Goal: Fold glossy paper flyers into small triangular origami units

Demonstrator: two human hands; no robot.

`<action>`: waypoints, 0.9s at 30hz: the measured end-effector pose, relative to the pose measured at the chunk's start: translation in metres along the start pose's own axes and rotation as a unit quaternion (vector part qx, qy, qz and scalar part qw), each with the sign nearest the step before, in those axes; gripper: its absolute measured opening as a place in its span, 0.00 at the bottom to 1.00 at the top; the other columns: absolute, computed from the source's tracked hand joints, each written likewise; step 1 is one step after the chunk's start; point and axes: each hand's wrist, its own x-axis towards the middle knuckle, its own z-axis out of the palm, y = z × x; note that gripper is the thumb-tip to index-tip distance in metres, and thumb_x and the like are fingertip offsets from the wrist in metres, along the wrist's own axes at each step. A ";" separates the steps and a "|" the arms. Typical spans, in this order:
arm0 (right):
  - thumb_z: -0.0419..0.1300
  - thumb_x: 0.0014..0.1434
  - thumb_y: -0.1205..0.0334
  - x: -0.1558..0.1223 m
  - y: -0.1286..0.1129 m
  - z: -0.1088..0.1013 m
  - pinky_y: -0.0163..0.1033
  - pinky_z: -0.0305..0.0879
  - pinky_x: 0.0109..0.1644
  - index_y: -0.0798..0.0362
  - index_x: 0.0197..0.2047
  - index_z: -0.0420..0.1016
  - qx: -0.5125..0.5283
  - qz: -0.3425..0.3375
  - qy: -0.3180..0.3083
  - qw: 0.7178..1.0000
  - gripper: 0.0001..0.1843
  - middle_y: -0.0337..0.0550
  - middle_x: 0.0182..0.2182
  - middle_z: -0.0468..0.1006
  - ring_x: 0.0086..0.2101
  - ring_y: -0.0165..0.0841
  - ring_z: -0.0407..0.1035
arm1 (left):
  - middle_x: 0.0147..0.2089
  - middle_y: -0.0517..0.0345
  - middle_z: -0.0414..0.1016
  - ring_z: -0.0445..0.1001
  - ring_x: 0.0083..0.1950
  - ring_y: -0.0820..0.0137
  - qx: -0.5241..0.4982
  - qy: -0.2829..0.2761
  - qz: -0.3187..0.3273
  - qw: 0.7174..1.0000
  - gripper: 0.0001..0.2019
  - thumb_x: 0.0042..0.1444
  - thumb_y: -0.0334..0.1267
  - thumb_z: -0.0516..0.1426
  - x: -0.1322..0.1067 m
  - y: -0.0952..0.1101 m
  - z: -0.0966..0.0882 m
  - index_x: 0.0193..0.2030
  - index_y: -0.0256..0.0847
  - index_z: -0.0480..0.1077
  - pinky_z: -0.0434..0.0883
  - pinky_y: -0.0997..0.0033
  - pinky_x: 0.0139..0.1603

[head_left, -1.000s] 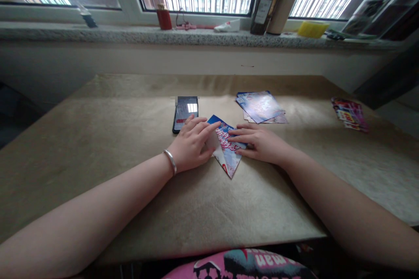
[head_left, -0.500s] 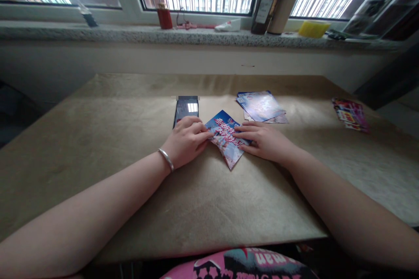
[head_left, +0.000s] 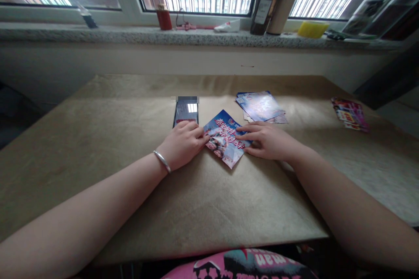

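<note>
A folded blue and pink printed paper (head_left: 225, 139) lies on the brown table (head_left: 131, 148) in front of me. My left hand (head_left: 183, 143), with a silver bangle at the wrist, presses its curled fingers on the paper's left edge. From the right, my right hand (head_left: 268, 140) lays its fingers flat across the paper's right side. Just behind my left hand lies a black phone (head_left: 186, 112), face up.
A small stack of printed sheets (head_left: 260, 106) lies behind my right hand, and a colourful packet (head_left: 350, 114) sits near the table's right edge. The stone windowsill (head_left: 98, 34) behind carries a red cup (head_left: 164, 17), a dark jar (head_left: 263, 8) and a yellow object (head_left: 312, 29).
The left flap has been folded over, so the white underside no longer shows. My left hand drew back a little and curled at the paper's left edge.
</note>
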 end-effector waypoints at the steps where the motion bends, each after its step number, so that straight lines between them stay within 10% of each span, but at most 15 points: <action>1: 0.61 0.52 0.61 -0.001 0.000 -0.001 0.51 0.63 0.57 0.44 0.51 0.75 0.001 -0.003 -0.003 1.000 0.21 0.41 0.53 0.74 0.51 0.41 0.67 | 0.39 0.55 0.74 0.68 0.42 0.64 0.003 -0.005 0.005 1.000 0.10 0.62 0.36 0.51 0.000 -0.001 0.000 0.46 0.45 0.73 0.63 0.63 0.43; 27: 0.52 0.58 0.66 -0.001 -0.001 0.003 0.38 0.66 0.43 0.52 0.35 0.76 0.061 0.018 -0.006 0.998 0.11 0.44 0.38 0.79 0.37 0.33 0.72 | 0.36 0.62 0.74 0.72 0.32 0.74 -0.089 -0.137 -0.051 0.985 0.10 0.60 0.38 0.52 -0.005 -0.009 -0.014 0.35 0.46 0.76 0.59 0.76 0.25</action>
